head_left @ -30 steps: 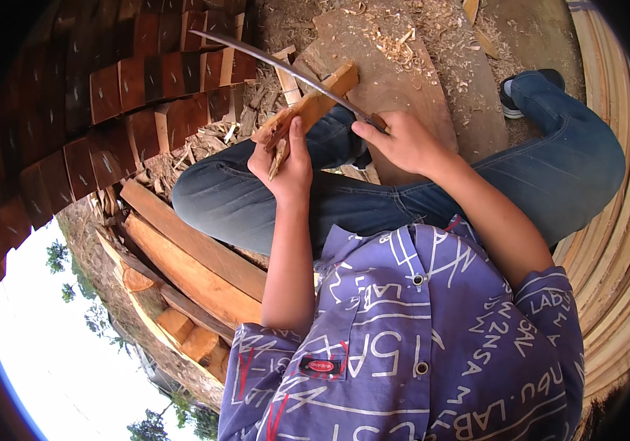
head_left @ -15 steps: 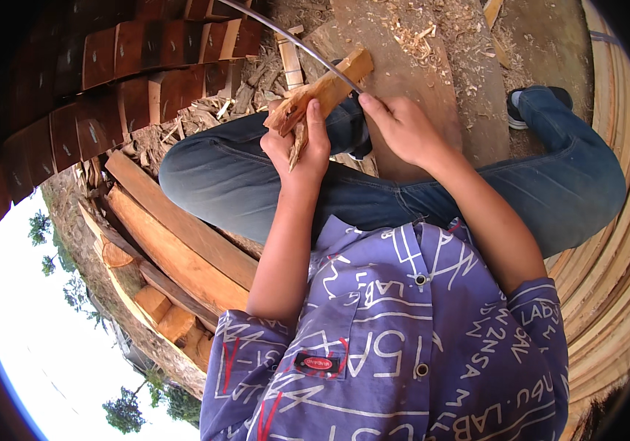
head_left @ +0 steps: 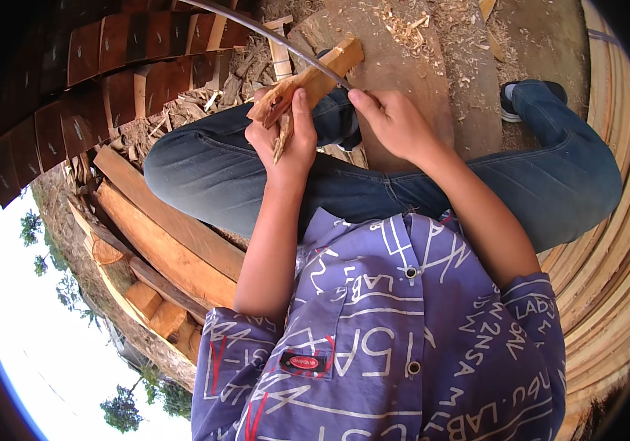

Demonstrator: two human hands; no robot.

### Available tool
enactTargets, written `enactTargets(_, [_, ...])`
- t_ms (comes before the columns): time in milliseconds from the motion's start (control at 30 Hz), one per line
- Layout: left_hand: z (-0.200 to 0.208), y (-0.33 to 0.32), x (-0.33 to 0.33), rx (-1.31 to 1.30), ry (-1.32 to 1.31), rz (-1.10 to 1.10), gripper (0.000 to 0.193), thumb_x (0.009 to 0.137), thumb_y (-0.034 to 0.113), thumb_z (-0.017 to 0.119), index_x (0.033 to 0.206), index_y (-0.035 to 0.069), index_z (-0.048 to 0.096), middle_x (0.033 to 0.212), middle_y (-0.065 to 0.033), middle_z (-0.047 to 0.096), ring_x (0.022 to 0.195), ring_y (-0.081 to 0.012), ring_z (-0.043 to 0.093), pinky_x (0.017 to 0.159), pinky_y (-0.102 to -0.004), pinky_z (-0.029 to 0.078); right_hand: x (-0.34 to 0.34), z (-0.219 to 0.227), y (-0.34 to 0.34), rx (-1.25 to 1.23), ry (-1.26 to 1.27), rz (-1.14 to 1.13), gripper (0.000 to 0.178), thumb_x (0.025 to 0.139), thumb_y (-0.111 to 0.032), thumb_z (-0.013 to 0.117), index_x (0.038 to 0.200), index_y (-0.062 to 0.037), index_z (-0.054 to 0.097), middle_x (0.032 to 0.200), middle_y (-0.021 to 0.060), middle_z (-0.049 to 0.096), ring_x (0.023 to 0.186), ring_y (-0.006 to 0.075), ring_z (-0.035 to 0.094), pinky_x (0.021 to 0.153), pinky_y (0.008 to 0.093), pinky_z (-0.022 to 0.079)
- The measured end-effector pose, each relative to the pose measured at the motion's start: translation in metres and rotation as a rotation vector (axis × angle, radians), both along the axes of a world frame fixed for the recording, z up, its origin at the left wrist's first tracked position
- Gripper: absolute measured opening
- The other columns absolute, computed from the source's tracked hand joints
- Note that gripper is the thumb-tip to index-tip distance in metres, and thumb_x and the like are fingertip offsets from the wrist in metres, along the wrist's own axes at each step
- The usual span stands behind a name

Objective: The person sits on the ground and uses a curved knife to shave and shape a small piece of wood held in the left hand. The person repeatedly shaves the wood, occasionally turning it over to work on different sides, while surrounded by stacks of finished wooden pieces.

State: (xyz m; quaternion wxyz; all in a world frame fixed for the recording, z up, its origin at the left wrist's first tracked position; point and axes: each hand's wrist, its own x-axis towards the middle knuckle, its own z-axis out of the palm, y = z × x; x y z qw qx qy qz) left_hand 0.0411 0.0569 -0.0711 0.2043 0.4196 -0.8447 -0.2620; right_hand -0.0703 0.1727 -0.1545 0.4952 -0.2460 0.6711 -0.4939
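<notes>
My left hand is closed around the near end of a split piece of wood, thumb on top. A thin splinter hangs down from that rough end, over the palm. In my right hand is a long, thin machete-like blade, its handle mostly hidden by the fingers. The blade slants up to the left across the wood's upper face and runs out of the picture at the top. Both hands are above my bent left leg.
Stacked dark wooden blocks fill the upper left. Cut timber beams lie at my left. Wood shavings are scattered over the boards ahead. Long pale strips of wood curve along the right side. My right shoe rests at the upper right.
The whole picture has shifted slightly left and up. The blade now lies at a flatter angle across the wood. Both hands keep their holds.
</notes>
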Motion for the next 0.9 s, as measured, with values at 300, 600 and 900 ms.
enactTargets(300, [-0.003,-0.003,-0.002,-0.051,0.061,-0.01,0.015,0.089,0.011,0.065,0.09,-0.005,0.065,0.076,-0.0151,0.067,0.067,-0.0213,0.068,0.064,-0.029,0.051,-0.007,0.032,-0.001,-0.038,-0.014,0.004,0.06,0.094,-0.055,0.052,0.084,0.0014,0.07,0.06,0.0214,0.059,0.062,0.0364,0.063,0.061,0.0439,0.046])
enactTargets(600, [0.0,-0.001,-0.007,0.052,0.02,-0.038,0.019,0.093,0.013,0.062,0.096,-0.007,0.062,0.084,-0.0115,0.067,0.077,-0.0154,0.062,0.071,-0.0291,0.049,-0.025,-0.001,-0.001,0.14,0.067,0.058,0.068,0.094,-0.056,0.05,0.072,0.0063,0.065,0.062,0.0263,0.059,0.066,0.041,0.065,0.062,0.048,0.048])
enactTargets(900, [-0.007,-0.007,-0.004,0.039,0.086,0.012,0.015,0.09,0.009,0.065,0.093,-0.006,0.063,0.076,-0.0113,0.066,0.068,-0.0135,0.063,0.065,-0.0266,0.05,-0.023,-0.015,0.002,0.205,0.072,0.038,0.067,0.094,-0.057,0.05,0.074,0.0052,0.064,0.06,0.0206,0.056,0.062,0.0333,0.059,0.059,0.0444,0.044])
